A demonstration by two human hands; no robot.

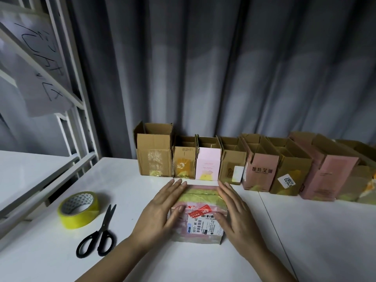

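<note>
1. The left grip [160, 210] is lying wide open, its fingers straight and close together. It is pressing flat against the left edge of a pink cardboard box [201, 187] and closing round nothing.
2. The right grip [236, 212] is lying wide open in the same way, with straight fingers pressing along the box's right edge.
3. The box is sitting on the white table [305, 231] directly between the two grips and touching both, and both thumbs are resting on its top face.
4. A strip of yellow tape [201, 197] is running across the box top from one grip's fingers to the other's. A white shipping label [205, 224] is lying between the thumbs, towards the wrists.
5. A yellow tape roll [81, 219] is lying flat on the table well to the left of the left grip.
6. Black scissors [106, 222] are lying between that roll and the left forearm, blades closed and pointing away from the person.
7. Just beyond the fingertips of both grips, a row of open cartons [154, 157] is standing along the far side of the table against a grey curtain [223, 68].
8. Far up and left of the left grip, a handwritten paper sheet [34, 64] is hanging on white metal shelving [67, 78].
</note>
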